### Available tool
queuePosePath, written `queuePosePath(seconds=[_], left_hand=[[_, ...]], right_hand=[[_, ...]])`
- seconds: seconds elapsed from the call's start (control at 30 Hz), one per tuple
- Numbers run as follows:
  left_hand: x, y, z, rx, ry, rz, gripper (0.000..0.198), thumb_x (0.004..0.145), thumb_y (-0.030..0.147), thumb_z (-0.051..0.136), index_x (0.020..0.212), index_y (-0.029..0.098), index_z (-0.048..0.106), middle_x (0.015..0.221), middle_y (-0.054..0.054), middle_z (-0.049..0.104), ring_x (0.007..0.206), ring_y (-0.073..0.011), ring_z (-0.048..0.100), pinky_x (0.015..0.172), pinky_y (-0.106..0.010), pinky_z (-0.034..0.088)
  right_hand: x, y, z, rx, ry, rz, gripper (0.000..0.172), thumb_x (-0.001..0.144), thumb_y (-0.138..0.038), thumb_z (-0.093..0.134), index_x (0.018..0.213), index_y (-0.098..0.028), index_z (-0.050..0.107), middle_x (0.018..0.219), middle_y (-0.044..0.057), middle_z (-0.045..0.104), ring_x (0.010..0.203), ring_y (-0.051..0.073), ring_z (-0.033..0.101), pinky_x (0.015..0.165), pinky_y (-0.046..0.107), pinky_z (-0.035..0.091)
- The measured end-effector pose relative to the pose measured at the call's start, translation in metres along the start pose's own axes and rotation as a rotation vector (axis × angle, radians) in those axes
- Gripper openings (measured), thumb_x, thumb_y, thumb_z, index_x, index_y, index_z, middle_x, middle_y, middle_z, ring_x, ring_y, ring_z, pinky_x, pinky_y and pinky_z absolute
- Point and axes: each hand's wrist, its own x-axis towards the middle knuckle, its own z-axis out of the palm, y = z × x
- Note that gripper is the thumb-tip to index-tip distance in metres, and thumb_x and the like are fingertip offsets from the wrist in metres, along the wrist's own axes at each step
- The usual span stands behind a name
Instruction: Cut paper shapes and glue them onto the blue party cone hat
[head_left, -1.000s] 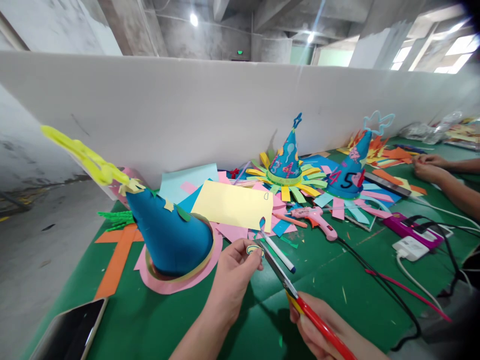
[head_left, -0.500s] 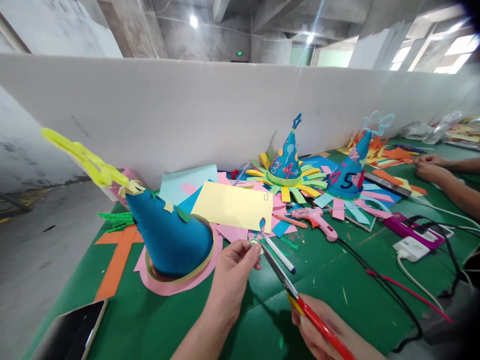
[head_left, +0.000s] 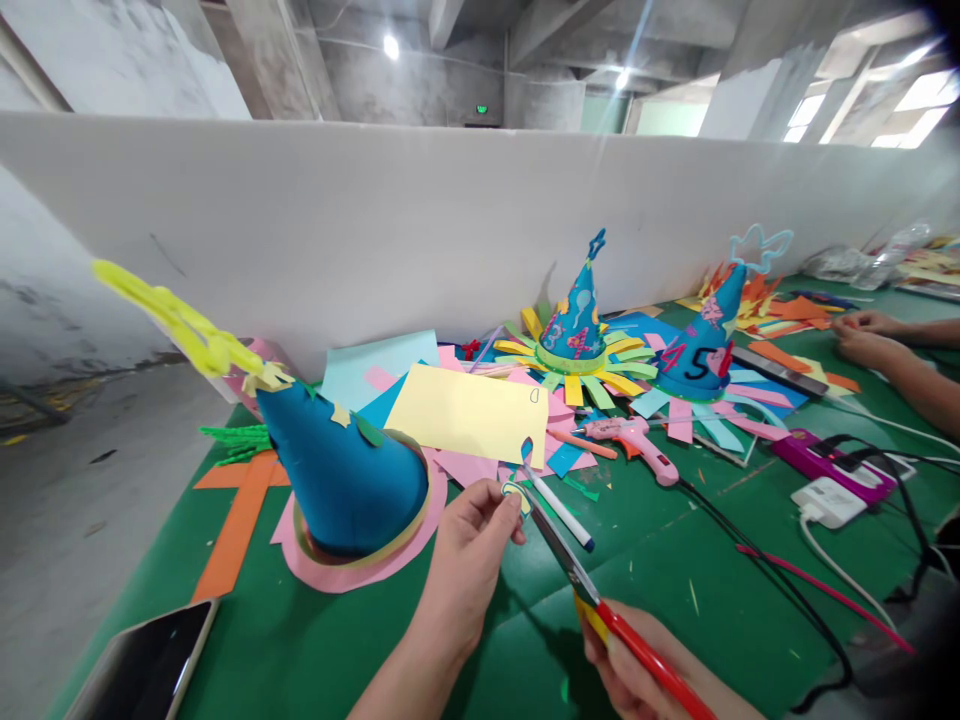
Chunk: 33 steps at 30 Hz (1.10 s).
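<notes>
Between thumb and fingers, my left hand (head_left: 474, 560) pinches a small yellow paper cutout (head_left: 517, 497) with a dark drawn outline. My right hand (head_left: 637, 650) grips scissors (head_left: 581, 580) with red and yellow handles, their blades pointing up and left beside the cutout. Whether the blades touch the paper I cannot tell. Just beyond the blade tips lies a white marker (head_left: 561, 510) with a dark end. Behind it rests a yellow paper sheet (head_left: 465, 415) with a small drawn outline near its right edge. Left of my hands stands a blue cone hat (head_left: 349, 480) with a pink brim.
A pink glue gun (head_left: 634, 440) lies right of the marker, its cable trailing right. Two decorated cone hats (head_left: 574, 325) stand farther back. A purple power strip (head_left: 832, 465) sits at right, a phone (head_left: 142, 665) at front left. Another person's hands (head_left: 870, 335) are at far right.
The scene has shifted very slightly right and down in view. The cutout now shows a little more yellow beside my left thumb; both hands keep their holds.
</notes>
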Motion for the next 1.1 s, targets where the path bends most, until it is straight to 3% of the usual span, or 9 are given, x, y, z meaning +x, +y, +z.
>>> queuePosePath(seconds=[0.17, 0.4, 0.67, 0.87, 1.1], left_hand=[[0.000, 0.000, 0.000, 0.006, -0.010, 0.006, 0.022, 0.073, 0.027, 0.058, 0.056, 0.017, 0.050, 0.051, 0.003, 0.050, 0.054, -0.0098, 0.043, 0.057, -0.021, 0.034], [-0.001, -0.002, -0.001, 0.016, -0.033, 0.023, 0.020, 0.073, 0.025, 0.056, 0.056, 0.017, 0.049, 0.050, 0.004, 0.050, 0.053, -0.0098, 0.043, 0.057, -0.021, 0.034], [-0.002, 0.001, 0.001, 0.003, -0.028, -0.007, 0.020, 0.072, 0.026, 0.057, 0.055, 0.017, 0.050, 0.050, 0.004, 0.050, 0.053, -0.0102, 0.043, 0.057, -0.021, 0.033], [0.000, -0.001, 0.000, 0.023, -0.050, -0.007, 0.022, 0.075, 0.026, 0.055, 0.056, 0.017, 0.048, 0.052, 0.004, 0.049, 0.055, -0.0104, 0.043, 0.058, -0.022, 0.033], [0.001, -0.004, -0.001, 0.005, -0.077, -0.015, 0.021, 0.076, 0.024, 0.055, 0.058, 0.017, 0.048, 0.053, 0.004, 0.048, 0.055, -0.0096, 0.043, 0.059, -0.022, 0.034]], right_hand=[[0.000, -0.007, -0.001, -0.030, -0.025, -0.020, 0.062, 0.057, -0.080, 0.042, 0.063, -0.018, 0.046, 0.056, -0.005, 0.034, 0.049, 0.006, 0.027, 0.044, 0.020, 0.023], [0.006, 0.021, -0.009, 0.020, -0.065, 0.015, 0.064, 0.059, -0.076, 0.045, 0.078, -0.015, 0.051, 0.054, -0.006, 0.035, 0.047, 0.005, 0.029, 0.041, 0.018, 0.021], [0.008, 0.026, -0.007, 0.070, -0.073, 0.011, 0.060, 0.064, -0.073, 0.045, 0.075, -0.015, 0.051, 0.053, -0.007, 0.030, 0.045, 0.005, 0.028, 0.039, 0.016, 0.023], [0.007, 0.028, -0.009, 0.014, -0.035, 0.004, 0.060, 0.064, -0.074, 0.045, 0.074, -0.016, 0.053, 0.056, -0.003, 0.039, 0.051, 0.007, 0.039, 0.047, 0.017, 0.033], [0.007, 0.022, -0.009, 0.002, -0.045, -0.012, 0.063, 0.060, -0.077, 0.044, 0.072, -0.015, 0.052, 0.054, -0.004, 0.040, 0.048, 0.006, 0.034, 0.045, 0.017, 0.031]])
